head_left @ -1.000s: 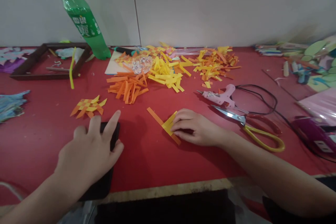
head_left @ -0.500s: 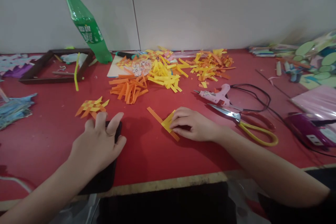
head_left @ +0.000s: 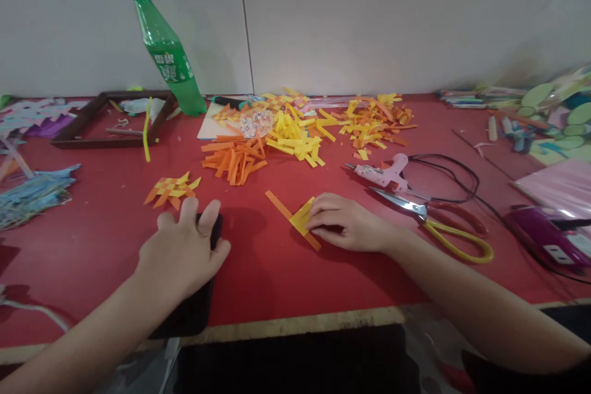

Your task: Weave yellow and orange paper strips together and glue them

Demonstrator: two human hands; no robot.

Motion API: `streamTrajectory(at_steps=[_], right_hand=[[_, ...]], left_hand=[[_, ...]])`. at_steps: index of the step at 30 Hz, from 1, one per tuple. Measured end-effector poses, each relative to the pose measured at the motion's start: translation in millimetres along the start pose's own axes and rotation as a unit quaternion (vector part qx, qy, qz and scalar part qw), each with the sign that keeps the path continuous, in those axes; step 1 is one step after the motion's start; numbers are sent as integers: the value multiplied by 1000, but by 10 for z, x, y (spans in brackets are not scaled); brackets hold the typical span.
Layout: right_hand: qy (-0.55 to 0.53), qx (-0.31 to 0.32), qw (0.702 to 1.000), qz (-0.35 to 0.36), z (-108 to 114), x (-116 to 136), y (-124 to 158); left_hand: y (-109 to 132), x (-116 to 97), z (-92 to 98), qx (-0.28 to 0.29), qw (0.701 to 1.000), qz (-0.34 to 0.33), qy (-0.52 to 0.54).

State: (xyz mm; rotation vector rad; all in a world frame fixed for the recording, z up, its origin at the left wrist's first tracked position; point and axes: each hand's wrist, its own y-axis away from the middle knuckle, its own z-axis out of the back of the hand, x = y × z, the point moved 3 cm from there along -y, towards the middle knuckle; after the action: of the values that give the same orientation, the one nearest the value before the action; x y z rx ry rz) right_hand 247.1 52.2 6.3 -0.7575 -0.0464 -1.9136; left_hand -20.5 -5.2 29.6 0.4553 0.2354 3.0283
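Observation:
My left hand (head_left: 182, 249), fingers apart, lies over a black phone (head_left: 196, 311) at the table's front edge and covers much of it. Just beyond its fingertips is a woven piece of orange and yellow paper strips (head_left: 173, 189). My right hand (head_left: 346, 221) rests on the red table with its fingers closed on the right end of a yellow paper strip (head_left: 301, 217). That strip crosses an orange paper strip (head_left: 279, 204), which slants across the table beneath it. The fingertips partly hide the yellow strip.
Piles of orange strips (head_left: 235, 160) and yellow strips (head_left: 295, 135) lie at the back. A pink glue gun (head_left: 383, 173) and scissors (head_left: 427, 215) sit right of my right hand. A green bottle (head_left: 173, 68) stands beside a brown frame (head_left: 76, 129). A purple device (head_left: 549, 237) is far right.
The whole view has shifted slightly, so everything appears a little further right. Both hands keep nearly the same pose, and the paper strips stay as they were.

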Motion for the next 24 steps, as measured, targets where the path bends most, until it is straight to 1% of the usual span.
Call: streamTrajectory(at_steps=[4,8,10,11,13,14,16,18,20,21,24], right_hand=[[2,-4,1000,8,-9,-2,10],[28,-11,999,16,27,8,14],[68,5,998,19,67,31,6],[90,17,996,21,88,48,-4],[127,51,990,29,121,95,-39],[141,70,987,36,129,123,-63],[166,102,980,51,127,171,-120],[185,122,973,58,102,190,-171],[196,124,971,56,68,173,-200],[199,120,971,54,49,153,-202],[197,91,975,41,8,76,-165]], left_hand=[[-22,-10,-10,7,1000,-1,-3],[-16,25,-25,16,1000,25,-6],[-15,23,3,-6,1000,26,1],[-21,4,28,-28,1000,12,9],[-51,-82,87,-82,994,-55,42],[-74,-149,117,-106,986,-109,69],[-134,-303,164,-135,957,-216,137],[-218,-455,187,-134,926,-289,204],[-310,-581,192,-136,897,-326,267],[-352,-627,190,-142,880,-334,306],[-430,-710,141,-155,859,-343,347]])
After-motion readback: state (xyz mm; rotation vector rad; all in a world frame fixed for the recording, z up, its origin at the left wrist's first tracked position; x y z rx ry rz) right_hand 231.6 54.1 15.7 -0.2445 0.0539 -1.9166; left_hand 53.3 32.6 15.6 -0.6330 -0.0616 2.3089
